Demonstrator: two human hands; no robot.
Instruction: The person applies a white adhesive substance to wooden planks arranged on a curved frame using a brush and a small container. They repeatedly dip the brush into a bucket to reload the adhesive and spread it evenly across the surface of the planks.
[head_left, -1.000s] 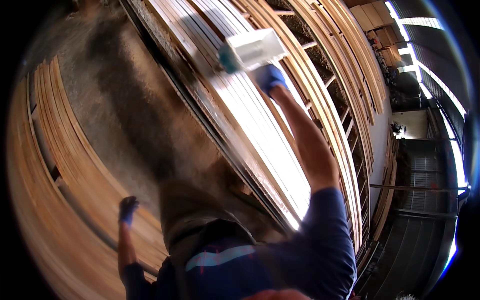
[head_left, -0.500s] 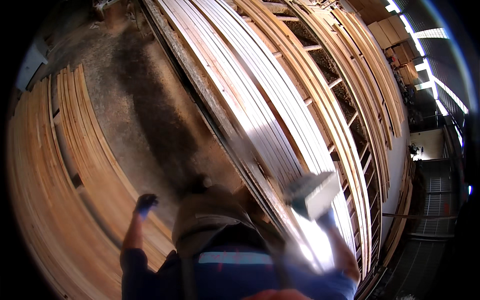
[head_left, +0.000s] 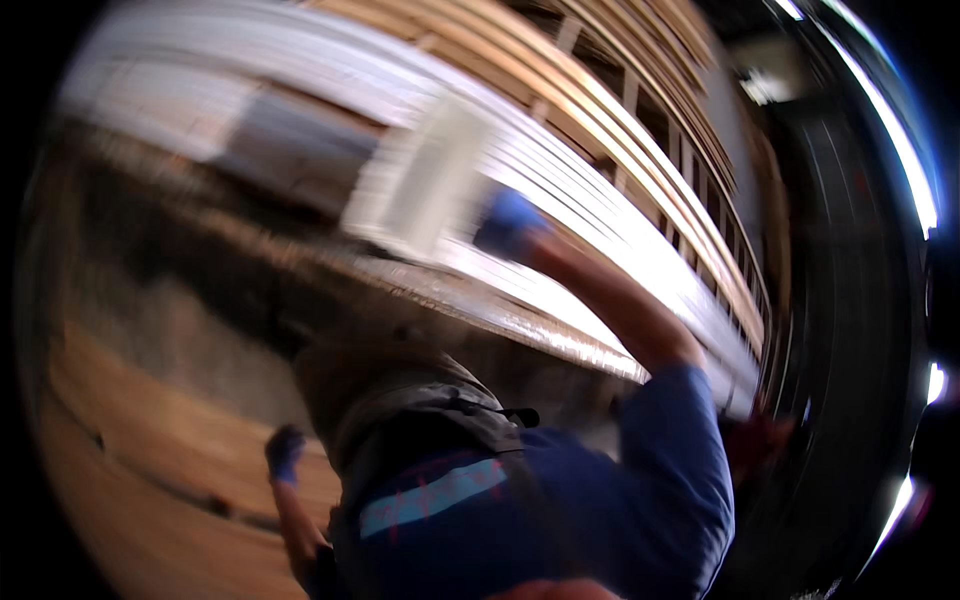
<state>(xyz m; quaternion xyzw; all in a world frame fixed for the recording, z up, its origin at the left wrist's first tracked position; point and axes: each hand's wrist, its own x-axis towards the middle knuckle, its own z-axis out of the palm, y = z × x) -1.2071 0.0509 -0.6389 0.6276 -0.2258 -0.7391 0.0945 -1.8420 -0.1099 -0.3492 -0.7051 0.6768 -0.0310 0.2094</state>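
My right hand [head_left: 512, 222], in a blue glove, is closed on a pale rectangular block-shaped tool [head_left: 420, 180]. Motion blurs the tool, and I cannot make out its exact kind. It is over a row of long whitish boards [head_left: 330, 60], and a shadow falls on the boards to its left. Whether it touches the wood does not show. My left hand [head_left: 285, 452], also gloved, hangs low at my left side, near a stack of long tan boards [head_left: 150, 430]. Its fingers are smeared by the movement.
Beyond the whitish boards lie more long wooden strips [head_left: 600, 95] with crosspieces between them. A rough, debris-covered edge [head_left: 400, 275] runs along the near side of the whitish boards. Dark floor [head_left: 180, 300] lies between that edge and the tan stack.
My view has swung round, so the boards run at a flatter slant. My right arm has reached out, bringing the pale tool farther left and forward over the whitish boards. My left hand stays low.
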